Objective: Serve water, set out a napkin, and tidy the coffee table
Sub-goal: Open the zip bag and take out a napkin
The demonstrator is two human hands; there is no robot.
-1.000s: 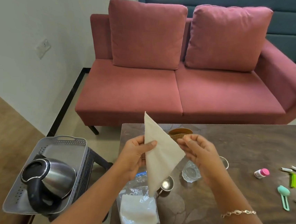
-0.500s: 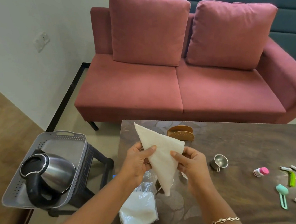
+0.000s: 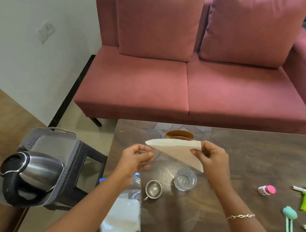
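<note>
Room: both hands hover over the table [image 3: 257, 154] near its left edge; open tabletop lies at 3 o'clock of the right hand.
Right hand [image 3: 212, 159]: raised, thumb and fingers pinching the napkin's right corner.
Left hand [image 3: 137, 157]: fingers curled at the napkin's lower edge; whether it grips or only touches, I cannot tell.
Napkin [image 3: 178, 150]: folded triangle in the air between the hands, long edge up, tip pointing to 5 o'clock.
Glass [image 3: 185, 179]: on the table at 6 o'clock of the napkin, between the wrists.
Cup [image 3: 153, 189]: at 8 o'clock of the glass, near it.
Holder [image 3: 179, 134]: at 12 o'clock, partly behind the napkin.
Bag [image 3: 124, 216]: at the table's left edge, under the left forearm.
Kettle [image 3: 35, 170]: in a tray [image 3: 52, 140] off the table, at 9 o'clock.
</note>
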